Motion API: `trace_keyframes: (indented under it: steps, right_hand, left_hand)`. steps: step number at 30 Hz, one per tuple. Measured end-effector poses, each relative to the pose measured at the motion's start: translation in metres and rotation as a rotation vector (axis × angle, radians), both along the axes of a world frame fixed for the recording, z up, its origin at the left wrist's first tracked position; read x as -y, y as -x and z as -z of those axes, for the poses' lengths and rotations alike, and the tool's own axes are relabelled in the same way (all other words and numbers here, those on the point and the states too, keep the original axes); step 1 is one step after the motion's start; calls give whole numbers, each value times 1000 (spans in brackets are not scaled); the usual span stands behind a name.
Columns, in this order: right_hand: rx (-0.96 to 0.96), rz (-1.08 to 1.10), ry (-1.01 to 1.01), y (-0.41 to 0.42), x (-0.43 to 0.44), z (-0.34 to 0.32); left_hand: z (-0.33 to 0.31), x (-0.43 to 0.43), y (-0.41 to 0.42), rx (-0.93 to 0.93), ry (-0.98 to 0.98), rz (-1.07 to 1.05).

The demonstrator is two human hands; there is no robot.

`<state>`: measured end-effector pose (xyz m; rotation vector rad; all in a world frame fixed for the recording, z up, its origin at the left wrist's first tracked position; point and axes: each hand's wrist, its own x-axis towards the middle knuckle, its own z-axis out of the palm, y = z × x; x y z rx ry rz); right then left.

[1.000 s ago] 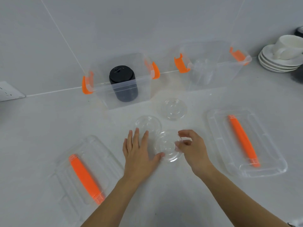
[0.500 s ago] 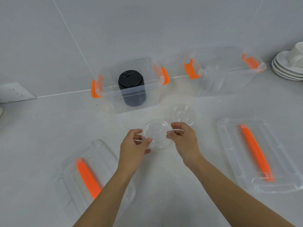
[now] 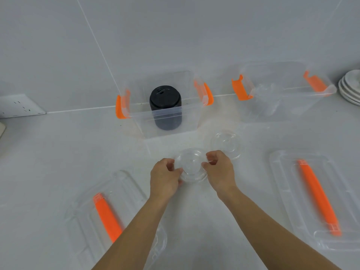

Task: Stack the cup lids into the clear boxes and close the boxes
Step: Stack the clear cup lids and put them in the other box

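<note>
My left hand (image 3: 165,177) and my right hand (image 3: 219,171) pinch opposite edges of a clear cup lid (image 3: 191,166), which sits stacked over another clear lid on the white counter. A third clear lid (image 3: 227,143) lies flat just to the right, behind my right hand. The left clear box (image 3: 165,121) with orange latches holds a stack of black lids (image 3: 165,108). The right clear box (image 3: 282,94) holds a faint stack of clear lids (image 3: 269,98). Both boxes stand open.
Two clear box covers with orange handles lie flat: one at the front left (image 3: 109,217), partly under my left forearm, one at the right (image 3: 319,199). White saucers (image 3: 350,90) are stacked at the far right edge. A wall socket (image 3: 19,107) sits at the left.
Both hands went from resting beside a lid to pinching it from both sides, then carried it forward onto the lid behind. The camera view shifted left and up.
</note>
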<state>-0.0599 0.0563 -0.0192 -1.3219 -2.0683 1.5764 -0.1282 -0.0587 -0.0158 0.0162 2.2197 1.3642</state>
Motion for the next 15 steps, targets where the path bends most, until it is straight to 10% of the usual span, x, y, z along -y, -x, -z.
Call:
trace_keyframes:
  steps: [15]
  right_hand:
    - [183,-97,-24,4,-3,9]
  left_hand:
    - [-10,-9,8,141,-26,68]
